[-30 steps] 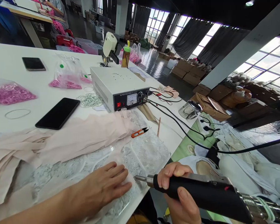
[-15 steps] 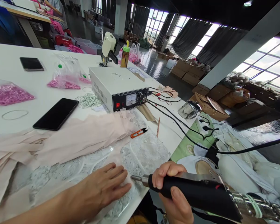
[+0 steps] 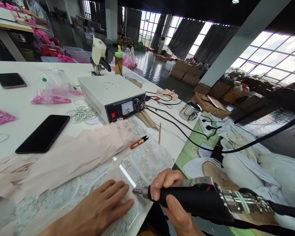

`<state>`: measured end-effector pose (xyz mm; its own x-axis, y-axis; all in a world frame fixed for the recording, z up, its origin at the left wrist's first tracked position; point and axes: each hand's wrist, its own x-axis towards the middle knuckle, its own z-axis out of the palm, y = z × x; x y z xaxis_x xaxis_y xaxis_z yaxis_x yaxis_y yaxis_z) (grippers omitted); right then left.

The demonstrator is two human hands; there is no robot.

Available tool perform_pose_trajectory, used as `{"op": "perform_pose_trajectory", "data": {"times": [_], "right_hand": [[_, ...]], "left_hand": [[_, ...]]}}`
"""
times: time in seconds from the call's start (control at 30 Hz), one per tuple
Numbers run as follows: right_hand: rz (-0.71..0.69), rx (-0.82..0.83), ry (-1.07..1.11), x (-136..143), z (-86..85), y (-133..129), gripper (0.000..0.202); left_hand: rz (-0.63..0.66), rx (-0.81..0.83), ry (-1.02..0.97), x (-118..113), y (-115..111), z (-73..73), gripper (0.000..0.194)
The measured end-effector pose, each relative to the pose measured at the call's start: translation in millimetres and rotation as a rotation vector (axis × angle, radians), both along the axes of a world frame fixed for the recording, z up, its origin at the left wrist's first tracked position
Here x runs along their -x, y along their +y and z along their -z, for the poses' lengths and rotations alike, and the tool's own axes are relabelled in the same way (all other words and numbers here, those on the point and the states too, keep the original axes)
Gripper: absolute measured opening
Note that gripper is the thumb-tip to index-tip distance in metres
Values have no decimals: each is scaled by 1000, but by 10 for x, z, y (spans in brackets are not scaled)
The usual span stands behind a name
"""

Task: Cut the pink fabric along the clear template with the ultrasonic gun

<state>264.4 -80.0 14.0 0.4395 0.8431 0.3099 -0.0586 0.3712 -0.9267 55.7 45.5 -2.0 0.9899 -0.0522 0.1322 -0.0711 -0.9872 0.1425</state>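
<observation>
OK, R hand grips blk handpiece.

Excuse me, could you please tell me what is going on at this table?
A person's left hand lies flat on thin pale fabric over a marbled mat. The right hand grips a black handheld tool, its metal tip pointing at the area just beside the left hand; whether it touches the fabric is hard to tell. Farther back, orange snips lie on the mat, and a control box with cables plugged into its front stands on the white table.
</observation>
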Motion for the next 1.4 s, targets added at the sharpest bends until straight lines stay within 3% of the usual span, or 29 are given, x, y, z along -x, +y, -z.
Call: {"op": "perform_pose_trajectory", "data": {"times": [0.1,0.37,1.0,1.2,1.4], "right_hand": [[9,-88,1,0,-9,31,18],[1,-116,69,31,-53,68,17],[-72,-145,-3,38,52,214,13],[-46,-137,59,26,-34,37,17],[-55,-161,10,39,-71,-83,20]], "left_hand": [[-19,-21,-32,19,12,-19,64],[-12,20,-43,-30,-22,-46,45],[-35,-67,-125,-18,-19,-80,41],[-20,-135,-90,26,-128,-141,40],[-27,-162,-94,71,-175,-86,41]]}}
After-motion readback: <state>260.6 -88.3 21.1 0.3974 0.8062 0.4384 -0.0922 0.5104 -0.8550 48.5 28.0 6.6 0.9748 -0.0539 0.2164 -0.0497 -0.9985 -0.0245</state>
